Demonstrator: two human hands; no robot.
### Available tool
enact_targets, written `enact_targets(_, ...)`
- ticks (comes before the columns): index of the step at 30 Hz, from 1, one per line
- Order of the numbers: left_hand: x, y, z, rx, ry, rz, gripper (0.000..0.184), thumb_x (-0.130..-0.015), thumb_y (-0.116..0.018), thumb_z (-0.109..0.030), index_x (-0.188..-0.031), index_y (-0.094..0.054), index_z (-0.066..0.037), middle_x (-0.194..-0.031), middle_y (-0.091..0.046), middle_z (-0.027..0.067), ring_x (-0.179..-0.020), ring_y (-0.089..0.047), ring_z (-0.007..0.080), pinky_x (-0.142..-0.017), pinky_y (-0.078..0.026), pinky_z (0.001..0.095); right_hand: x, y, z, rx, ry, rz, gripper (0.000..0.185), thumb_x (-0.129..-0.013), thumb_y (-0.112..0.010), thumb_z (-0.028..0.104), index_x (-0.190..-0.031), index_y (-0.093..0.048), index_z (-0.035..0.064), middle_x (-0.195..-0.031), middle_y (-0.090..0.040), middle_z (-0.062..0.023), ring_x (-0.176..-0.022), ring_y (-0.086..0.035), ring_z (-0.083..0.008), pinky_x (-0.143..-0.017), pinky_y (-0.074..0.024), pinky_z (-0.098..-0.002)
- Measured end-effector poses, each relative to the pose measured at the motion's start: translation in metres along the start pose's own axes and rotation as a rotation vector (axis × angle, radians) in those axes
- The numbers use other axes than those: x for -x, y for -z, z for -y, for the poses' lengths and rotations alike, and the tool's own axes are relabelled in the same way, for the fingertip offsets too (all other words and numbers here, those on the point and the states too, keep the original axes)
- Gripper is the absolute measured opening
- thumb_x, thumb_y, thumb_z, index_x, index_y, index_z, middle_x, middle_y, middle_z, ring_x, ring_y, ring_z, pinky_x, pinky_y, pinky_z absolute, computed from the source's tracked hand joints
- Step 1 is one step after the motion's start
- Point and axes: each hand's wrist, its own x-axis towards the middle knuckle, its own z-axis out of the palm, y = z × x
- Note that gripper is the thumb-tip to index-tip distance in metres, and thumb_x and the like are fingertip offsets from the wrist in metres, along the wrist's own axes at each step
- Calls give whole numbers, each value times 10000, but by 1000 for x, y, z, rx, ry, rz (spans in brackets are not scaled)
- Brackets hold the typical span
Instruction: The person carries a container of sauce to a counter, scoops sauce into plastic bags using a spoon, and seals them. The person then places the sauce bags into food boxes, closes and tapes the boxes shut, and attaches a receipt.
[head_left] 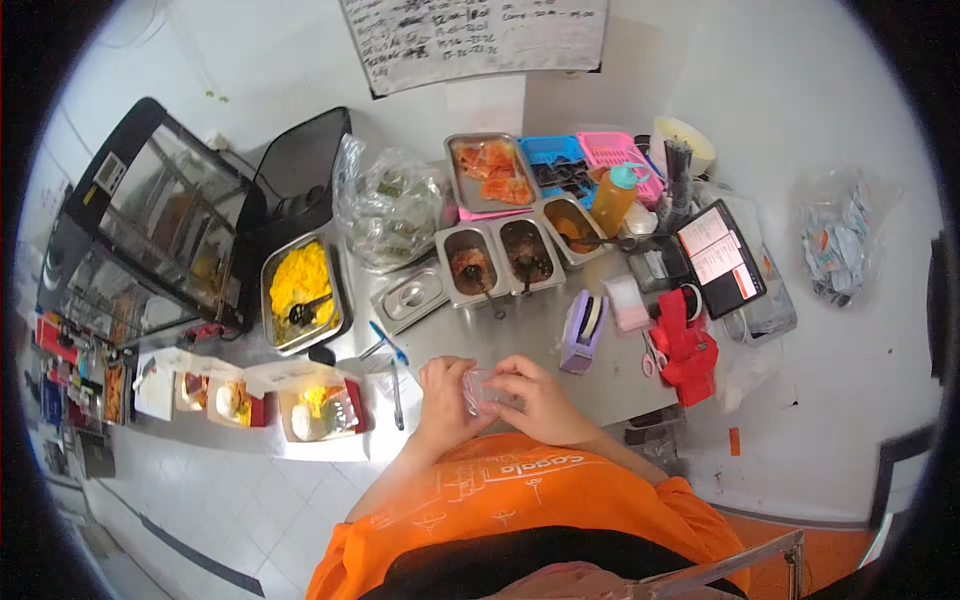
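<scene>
Close to my body, over the table's front edge, both hands are on a small clear plastic packet (474, 394). My left hand (446, 402) is closed round its left side. The fingers of my right hand (532, 400) are bent and pinch at its right side. Whether anything is inside the packet cannot be made out. Left of my hands lie a pen (397, 395) and a blue pen-like item (388, 342). A purple tape dispenser (583, 335) stands to the right, beside a stack of clear plastic pieces (627, 303).
Open meal boxes (318, 408) line the left front edge. Behind are a tray of yellow food (301, 282), sauce pans (470, 265), a bagged green item (390, 205) and a squeeze bottle (612, 200). A tablet (720, 258), red tape-like bundle (688, 355) and scissors (653, 357) sit right.
</scene>
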Motion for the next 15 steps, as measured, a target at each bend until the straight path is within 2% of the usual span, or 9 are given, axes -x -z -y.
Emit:
enact_targets(3,5,4,2,-43,-30,33,676,-567,-762,-208,-1152,-458,-60,-1015,-468,133,-967,-440,329,-834,-322,437,-2,-11,-2,191,96,107,176,-769,-625,79,-929,-637,6,-1126,-514,-171,-1005,-516,-312,-875,-419,-387)
enact_targets(7,15,-1,11,-64,-81,-22,667,-595,-749,-202,-1178,-454,-67,-1038,-469,134,-975,-444,321,-842,-332,439,0,-41,-26,85,32,46,168,-754,-653,104,-898,-647,19,-1098,-542,-157,-1013,-514,-322,-885,-410,-399)
enact_targets(12,18,9,11,-75,50,6,750,-577,-766,-192,-1229,-421,-56,-1076,-461,144,-1005,-439,329,-853,-339,436,-5,-26,-7,42,-26,-46,117,-746,-660,74,-845,-641,14,-1022,-604,-132,-994,-552,-309,-841,-443,-372)
enact_targets(15,17,14,17,-59,125,27,813,-565,-785,-207,-1257,-392,-42,-1095,-458,154,-1019,-435,345,-880,-334,449,-10,-19,-17,-19,28,-132,78,-760,-665,13,-822,-622,-3,-1019,-608,-117,-893,-601,-228,-778,-470,-305)
